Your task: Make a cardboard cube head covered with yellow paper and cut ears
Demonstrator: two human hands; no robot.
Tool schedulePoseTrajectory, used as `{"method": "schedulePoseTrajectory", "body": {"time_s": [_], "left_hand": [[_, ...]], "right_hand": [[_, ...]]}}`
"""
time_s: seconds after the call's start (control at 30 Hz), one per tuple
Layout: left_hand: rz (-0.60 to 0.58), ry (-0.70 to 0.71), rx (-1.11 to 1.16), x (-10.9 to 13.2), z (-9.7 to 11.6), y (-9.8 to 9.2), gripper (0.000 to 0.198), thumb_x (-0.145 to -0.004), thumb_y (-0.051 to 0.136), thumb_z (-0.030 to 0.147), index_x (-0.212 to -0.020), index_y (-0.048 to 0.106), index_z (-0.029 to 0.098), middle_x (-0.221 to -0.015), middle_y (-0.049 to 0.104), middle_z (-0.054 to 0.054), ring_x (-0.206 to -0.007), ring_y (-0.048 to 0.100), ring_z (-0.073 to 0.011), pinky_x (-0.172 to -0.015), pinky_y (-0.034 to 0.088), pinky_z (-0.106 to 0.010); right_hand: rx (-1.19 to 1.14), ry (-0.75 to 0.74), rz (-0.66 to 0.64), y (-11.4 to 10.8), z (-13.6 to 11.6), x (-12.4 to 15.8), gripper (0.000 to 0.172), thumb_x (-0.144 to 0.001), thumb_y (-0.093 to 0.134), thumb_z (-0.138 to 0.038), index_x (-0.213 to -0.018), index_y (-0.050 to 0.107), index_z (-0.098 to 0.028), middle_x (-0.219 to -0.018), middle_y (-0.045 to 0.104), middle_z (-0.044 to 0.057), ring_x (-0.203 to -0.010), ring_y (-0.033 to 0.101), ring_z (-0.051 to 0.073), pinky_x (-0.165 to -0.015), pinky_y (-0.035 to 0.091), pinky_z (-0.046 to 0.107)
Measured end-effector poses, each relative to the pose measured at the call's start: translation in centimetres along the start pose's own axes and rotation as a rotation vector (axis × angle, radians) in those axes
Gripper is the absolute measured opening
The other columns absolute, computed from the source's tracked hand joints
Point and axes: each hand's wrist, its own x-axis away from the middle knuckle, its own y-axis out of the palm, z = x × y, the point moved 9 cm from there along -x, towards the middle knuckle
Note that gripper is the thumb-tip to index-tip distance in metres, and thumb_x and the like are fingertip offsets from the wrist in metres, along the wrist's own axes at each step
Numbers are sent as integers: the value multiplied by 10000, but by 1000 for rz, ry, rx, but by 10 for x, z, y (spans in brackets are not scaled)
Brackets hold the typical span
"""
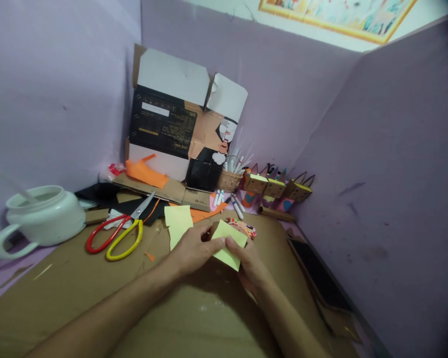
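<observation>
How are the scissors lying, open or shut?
Shut: the scissors lie on the cardboard with blades together in one point, red and yellow handles side by side.

Assessed as a home craft corner. Enclosed on three sides by purple partition panels (pixel 59 74), below a framed colourful picture (pixel 339 15) on a pale wall. Surfaced with brown cardboard sheeting (pixel 78 288). Stocked with red-and-yellow scissors (pixel 115 233), yellow paper (pixel 177 222), orange paper scraps (pixel 145 173), a small basket of markers (pixel 230 180) and a reused printed carton (pixel 171 124). Furnished also with folded paper figures (pixel 276 188) in a row at the back and a white household jug (pixel 41 216) at the left.
</observation>
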Motion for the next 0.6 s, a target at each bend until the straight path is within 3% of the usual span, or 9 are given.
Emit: {"method": "schedulePoseTrajectory", "body": {"time_s": [0.07,0.13,0.23,0.3,0.4,0.47,0.6], "left_hand": [[-21,11,-57,0,9,-5,423,-773,501,414,-1093,601,154,-1036,662,-79,-947,592,-233,-806,455,-314],[61,-33,-169,1,14,-27,512,-782,442,504,-1138,569,158,-1064,644,-96,-930,595,-246,-764,468,-331],[402,-44,-499,15,25,-95,592,-759,435,532,-1199,504,143,-1139,583,-130,-955,573,-272,-788,453,-368],[556,-140,-795,30,16,-138,475,-751,457,447,-1125,550,169,-1028,615,-131,-902,583,-298,-766,443,-407],[499,-377,-1139,44,-26,-177,360,-759,400,322,-995,587,125,-927,606,-196,-835,594,-353,-668,444,-430],[373,-431,-1217,47,-53,-183,368,-771,374,355,-952,583,113,-910,586,-206,-801,606,-355,-623,445,-409],[410,-495,-1248,53,-65,-189,393,-758,406,373,-1013,524,98,-986,558,-230,-813,609,-355,-611,441,-382]], "right_hand": [[-14,10,20,-1,-1,0,439,-584,779,-293,-958,581,-175,-762,693,27,-615,641,176,-600,506,281],[-36,17,40,-3,-4,0,441,-599,769,-306,-975,581,-169,-791,706,46,-640,659,198,-616,521,302],[-62,20,86,-8,-8,0,432,-639,745,-315,-1009,576,-170,-805,715,50,-644,670,203,-595,533,296],[-75,13,126,-13,-10,0,436,-651,737,-310,-1032,573,-173,-802,717,42,-630,670,191,-562,533,272],[-92,0,169,-19,-13,-1,430,-649,742,-290,-1031,584,-170,-778,721,30,-600,665,167,-518,526,231],[-100,1,191,-20,-13,-1,428,-641,749,-281,-1024,594,-167,-770,725,25,-589,663,153,-506,522,212],[-116,3,247,-23,-13,1,439,-606,770,-271,-1004,614,-170,-750,726,3,-589,660,140,-513,521,197]]}}
